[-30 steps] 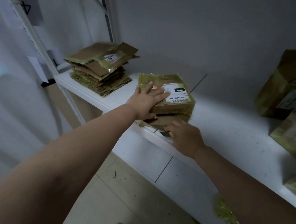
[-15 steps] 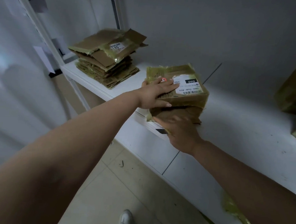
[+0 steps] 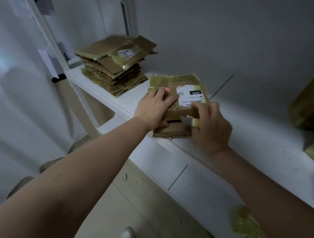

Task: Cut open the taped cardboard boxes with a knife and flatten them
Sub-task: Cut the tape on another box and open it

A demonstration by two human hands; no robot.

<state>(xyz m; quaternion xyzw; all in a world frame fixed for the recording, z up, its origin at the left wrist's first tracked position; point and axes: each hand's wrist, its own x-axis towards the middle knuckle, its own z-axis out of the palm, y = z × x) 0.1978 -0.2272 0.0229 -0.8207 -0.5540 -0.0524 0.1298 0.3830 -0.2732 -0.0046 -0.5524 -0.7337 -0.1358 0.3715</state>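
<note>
A small taped cardboard box (image 3: 178, 88) with a white label reading 060 lies near the front edge of a white shelf (image 3: 247, 143). My left hand (image 3: 154, 107) presses flat on the box's left part. My right hand (image 3: 210, 126) is at the box's front right side, its fingers closed around a small knife (image 3: 189, 120) with a yellowish handle, the grey blade pointing left against the box's front face. A brown flap or flat cardboard piece (image 3: 172, 131) sticks out beneath the box toward me.
A stack of flattened boxes (image 3: 115, 65) sits at the shelf's back left. More taped boxes (image 3: 309, 103) stand at the right edge. A clump of greenish tape (image 3: 248, 229) hangs at the shelf's front lower right. A shelf post (image 3: 46, 36) rises on the left, and a shoe (image 3: 128, 236) shows below.
My right hand came up from the shelf's front edge to the box's front right side, knife now visible. My left hand slid toward the box's left part.
</note>
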